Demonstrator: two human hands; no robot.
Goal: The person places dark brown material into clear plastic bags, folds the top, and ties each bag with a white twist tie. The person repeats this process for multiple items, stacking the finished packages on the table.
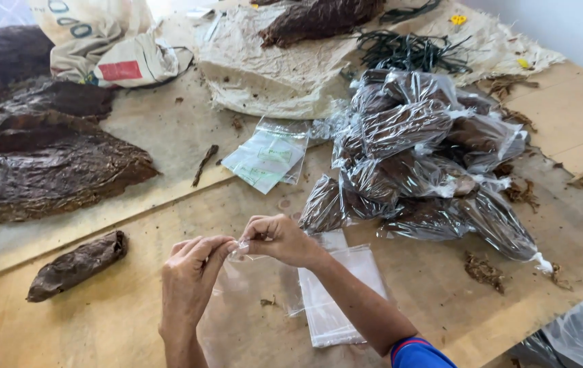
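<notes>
In the head view, both hands meet low over the wooden counter (pixel 134 307), near its front edge; the left hand (pixel 192 276) and the right hand (pixel 279 238) each pinch the top edge of one clear plastic bag (pixel 243 286), fingers closed on the film, the bag hanging down from the pinch to the counter surface; the bag looks empty, though its lower part is hard to make out against the wood.

Taking that clear plastic bag as the landmark: just to its right, touching or nearly so, lies a flat stack of empty zip bags (pixel 335 300); farther right and up from it rises a heap of filled bags (pixel 421 163), each stuffed with dark brown leaf and tied shut; directly above it, well apart, lie a few greenish-printed flat bags (pixel 267 157); to its left, a rolled bundle of dark leaf (pixel 77 266) rests alone on the counter; farther left and up, a broad pile of flattened dark leaves (pixel 46 163) sits on a raised board; far above it, a pale cloth (pixel 271 68) carries more leaf, with a tangle of dark ties (pixel 407 51) beside it; loose leaf crumbs (pixel 485 271) are scattered to its right.
</notes>
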